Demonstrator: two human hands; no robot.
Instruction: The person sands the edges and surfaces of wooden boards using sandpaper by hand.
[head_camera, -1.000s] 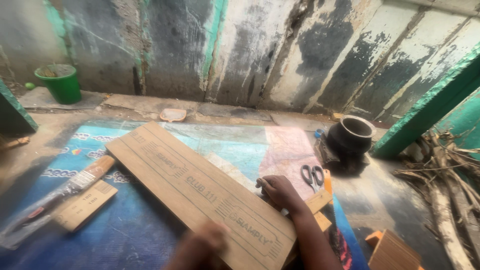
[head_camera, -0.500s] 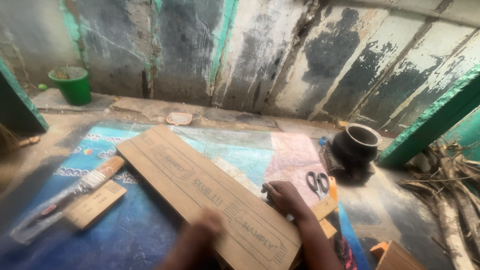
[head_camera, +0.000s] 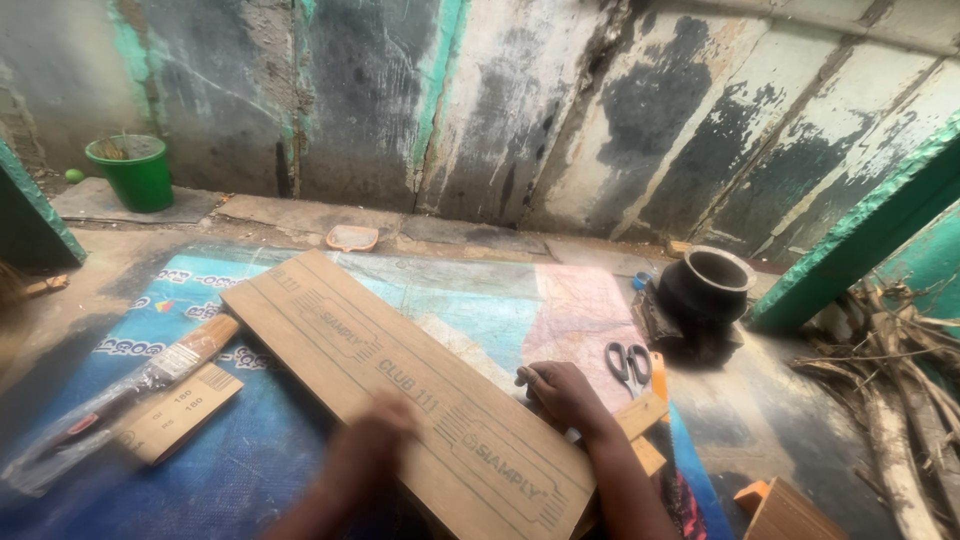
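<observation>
A long brown board (head_camera: 330, 335) with printed lines lies diagonally on a blue printed mat (head_camera: 250, 450). My right hand (head_camera: 563, 393) rests on the board's right edge, fingers curled over it, holding it down. My left hand (head_camera: 368, 442) is blurred over the near part of the board; what it holds I cannot make out. Small wooden blocks (head_camera: 640, 420) sit just right of my right hand.
Scissors (head_camera: 628, 362) lie on the mat to the right, near a black pot (head_camera: 706, 285). A wrapped paintbrush (head_camera: 120, 395) and a sandpaper sheet (head_camera: 175, 412) lie at left. A green bucket (head_camera: 128, 172) stands far left by the wall. Branches (head_camera: 900, 370) pile up at right.
My left hand has moved up and left across the board. The right hand stays on the board's edge. The view has shifted slightly.
</observation>
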